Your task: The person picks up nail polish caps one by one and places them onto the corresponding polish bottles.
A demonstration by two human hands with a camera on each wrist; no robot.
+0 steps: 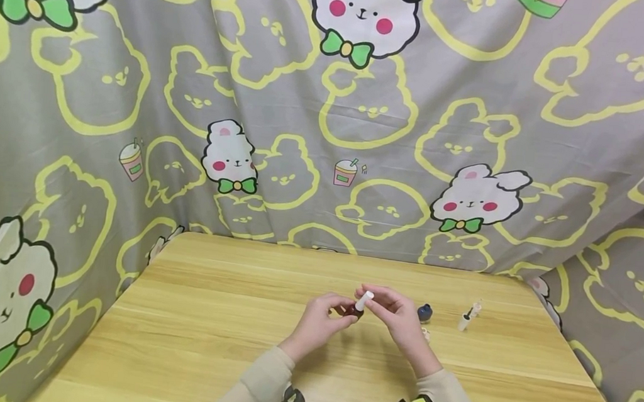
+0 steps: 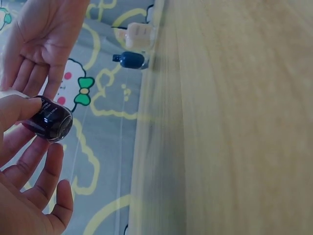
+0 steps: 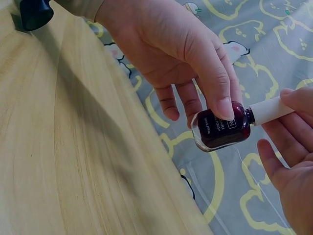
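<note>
My left hand (image 1: 321, 319) pinches a small nail polish bottle (image 3: 222, 128), dark red with white print, between thumb and fingers above the table. The thumb and fingers of my right hand (image 1: 398, 317) hold its long white cap (image 3: 270, 110). A narrow strip of dark neck shows between cap and glass in the right wrist view. Bottle and cap are in line, tilted in the head view. Beyond the right hand stands a dark blue bottle (image 1: 424, 313), its short neck bare in the left wrist view.
Right of the blue bottle, a white cap with a dark brush (image 1: 464, 321) lies by a small clear object (image 1: 477, 309). A small whitish item (image 1: 426, 333) is partly hidden by the right forearm. The wooden table (image 1: 206, 305) meets a patterned grey curtain (image 1: 284, 109).
</note>
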